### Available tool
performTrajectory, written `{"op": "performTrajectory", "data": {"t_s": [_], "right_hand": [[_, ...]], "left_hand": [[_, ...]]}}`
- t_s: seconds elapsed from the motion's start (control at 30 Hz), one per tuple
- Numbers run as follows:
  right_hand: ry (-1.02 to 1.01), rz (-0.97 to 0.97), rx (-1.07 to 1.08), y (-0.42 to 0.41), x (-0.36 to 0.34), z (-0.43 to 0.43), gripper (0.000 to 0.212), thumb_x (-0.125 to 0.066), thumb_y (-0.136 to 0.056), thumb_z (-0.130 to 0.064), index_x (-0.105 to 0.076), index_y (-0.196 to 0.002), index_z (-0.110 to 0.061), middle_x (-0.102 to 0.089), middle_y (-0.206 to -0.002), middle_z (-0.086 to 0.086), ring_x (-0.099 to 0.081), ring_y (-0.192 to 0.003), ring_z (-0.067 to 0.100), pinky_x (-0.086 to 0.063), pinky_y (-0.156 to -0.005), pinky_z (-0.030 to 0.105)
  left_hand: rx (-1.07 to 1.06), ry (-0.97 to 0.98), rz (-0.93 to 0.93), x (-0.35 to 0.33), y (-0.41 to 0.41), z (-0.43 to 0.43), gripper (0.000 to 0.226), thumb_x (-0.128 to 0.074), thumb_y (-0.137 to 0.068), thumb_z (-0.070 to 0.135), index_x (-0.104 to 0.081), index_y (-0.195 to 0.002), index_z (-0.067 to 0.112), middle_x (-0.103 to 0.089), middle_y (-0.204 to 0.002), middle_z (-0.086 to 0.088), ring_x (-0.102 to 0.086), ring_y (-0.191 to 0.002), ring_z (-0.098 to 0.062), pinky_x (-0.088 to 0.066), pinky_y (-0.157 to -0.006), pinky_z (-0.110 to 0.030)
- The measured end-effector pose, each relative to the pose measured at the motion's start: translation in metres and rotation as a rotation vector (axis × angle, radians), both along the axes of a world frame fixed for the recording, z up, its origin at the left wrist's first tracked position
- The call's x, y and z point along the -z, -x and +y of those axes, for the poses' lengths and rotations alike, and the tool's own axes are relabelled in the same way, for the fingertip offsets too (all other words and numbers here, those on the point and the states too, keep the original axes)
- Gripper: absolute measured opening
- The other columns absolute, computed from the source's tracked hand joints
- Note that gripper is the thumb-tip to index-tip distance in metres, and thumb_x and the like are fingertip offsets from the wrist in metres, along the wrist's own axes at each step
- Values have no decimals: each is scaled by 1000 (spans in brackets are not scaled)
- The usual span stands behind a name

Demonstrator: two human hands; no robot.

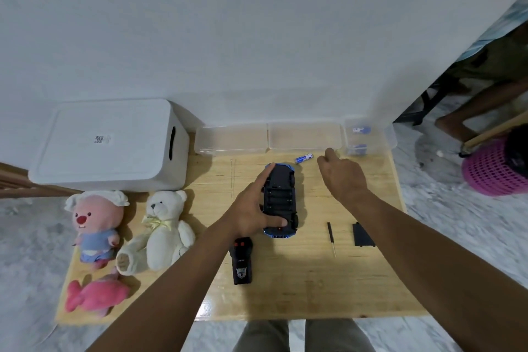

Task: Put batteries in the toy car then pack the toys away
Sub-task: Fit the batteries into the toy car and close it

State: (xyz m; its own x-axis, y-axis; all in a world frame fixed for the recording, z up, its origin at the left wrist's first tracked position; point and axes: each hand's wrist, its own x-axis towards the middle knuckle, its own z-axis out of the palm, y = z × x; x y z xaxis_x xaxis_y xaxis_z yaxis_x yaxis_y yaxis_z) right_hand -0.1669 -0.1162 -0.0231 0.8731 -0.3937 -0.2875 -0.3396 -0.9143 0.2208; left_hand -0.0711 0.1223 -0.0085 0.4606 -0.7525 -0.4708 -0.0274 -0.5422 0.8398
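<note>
Grip of left hand point(251, 211) round upturned toy car point(281, 197), right hand point(343, 177) raised near battery point(304, 158), grip hidden

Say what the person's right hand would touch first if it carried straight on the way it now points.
Probably the middle clear plastic box: the right hand points towards its right end. The small blue battery lies just left of that line, nearer the hand, so depth leaves some doubt.

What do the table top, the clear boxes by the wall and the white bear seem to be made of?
The table top: light wood or wood veneer, glossy, judging by grain lines and a glare patch near the front edge. The clear boxes: translucent plastic; blue items show through one. The white bear: plush fabric, matte and fuzzy, probably soft-stuffed.
</note>
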Motion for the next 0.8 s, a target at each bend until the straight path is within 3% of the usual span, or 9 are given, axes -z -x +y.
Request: {"op": "performTrajectory", "data": {"t_s": [0.1, 0.23, 0.3, 0.47, 0.63, 0.8], "right_hand": [[-28, -62, -45, 4, 8, -6, 20, -78, -85, -20, -65, -95, -8, -62, -97, 8, -57, -43, 27, -29, -40, 26], [-193, -205, 27, 8, 5, 1, 18, -49, -101, -23, -54, -111, -10, -64, -82, 5, -59, -63, 28, -37, -51, 30], [-343, -281, 178, 7, 7, 3, 13, -45, -102, -20, -54, -107, -12, -61, -89, 3, -54, -75, 24, -38, -60, 31], [-697, -267, 419, 1, 15, 3, 17, -47, -100, -9, -58, -112, -11, -58, -115, 7, -56, -98, 24, -44, -83, 32], [-788, -343, 700, -15, 7, 11, 27, -42, -96, -4, -67, -93, -15, -66, -104, 5, -62, -95, 25, -47, -72, 29], [-742, -359, 719, -23, 8, 20, 10, -57, -97, -22, -63, -93, -15, -68, -95, 6, -66, -91, 28, -53, -72, 33]], "left_hand": [[-6, 4, 7, 0, -3, 2, 127, -93, -72, 11, -13, -160, 54, -53, -139, 12, -68, -112, -15, -59, -97, -37], [-9, -9, 7, 0, -4, 4, 126, -93, -72, 10, -13, -161, 52, -53, -138, 16, -65, -117, -12, -57, -99, -33], [-9, -20, 9, -1, -5, 4, 127, -93, -71, 10, -14, -161, 52, -53, -137, 20, -64, -119, -12, -56, -101, -35], [-7, -24, 4, -3, -7, 2, 126, -94, -71, 10, -15, -161, 50, -52, -136, 17, -61, -124, -16, -55, -103, -36], [-13, -23, 11, -3, -8, 2, 126, -94, -71, 9, -16, -161, 49, -52, -134, 21, -62, -122, -18, -55, -102, -35], [-13, -30, 10, 1, -8, 5, 127, -95, -70, 10, -15, -161, 51, -52, -138, 19, -59, -126, -16, -54, -105, -40]]}}
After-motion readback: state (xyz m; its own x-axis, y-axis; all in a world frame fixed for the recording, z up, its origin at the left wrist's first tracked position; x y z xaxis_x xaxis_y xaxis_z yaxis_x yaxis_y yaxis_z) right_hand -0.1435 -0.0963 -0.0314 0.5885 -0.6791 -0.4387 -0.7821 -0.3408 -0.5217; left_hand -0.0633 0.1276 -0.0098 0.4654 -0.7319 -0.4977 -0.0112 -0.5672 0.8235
